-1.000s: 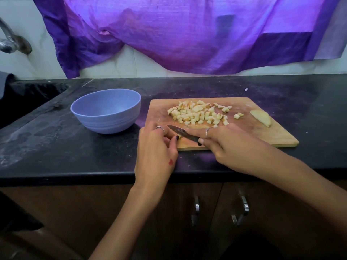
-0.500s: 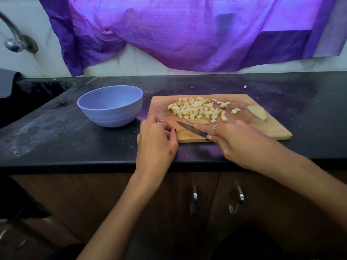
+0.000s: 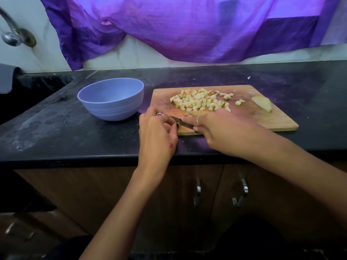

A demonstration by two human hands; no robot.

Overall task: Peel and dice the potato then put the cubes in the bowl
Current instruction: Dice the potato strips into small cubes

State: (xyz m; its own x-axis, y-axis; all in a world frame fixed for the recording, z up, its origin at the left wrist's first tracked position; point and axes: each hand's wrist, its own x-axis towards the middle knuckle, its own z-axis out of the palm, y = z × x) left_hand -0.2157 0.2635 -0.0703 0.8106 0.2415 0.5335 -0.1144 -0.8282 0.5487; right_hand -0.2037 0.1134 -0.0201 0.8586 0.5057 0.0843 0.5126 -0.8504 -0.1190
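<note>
While left hand (image 3: 156,134) fingers pinch potato (image 3: 179,125), right hand (image 3: 223,132) grips knife (image 3: 183,123).

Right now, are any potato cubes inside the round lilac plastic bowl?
No, the lilac bowl looks bare inside; the diced potato cubes sit piled on the wooden cutting board.

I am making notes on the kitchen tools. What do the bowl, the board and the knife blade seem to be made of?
The bowl: probably plastic, matte, even pale blue with moulded ridges near its base.
The board: wood or bamboo, unvarnished; warm tan, faint grain, dull surface.
The knife blade: likely steel; thin, dark grey with a slight sheen. Its handle is hidden in the right hand.
</note>
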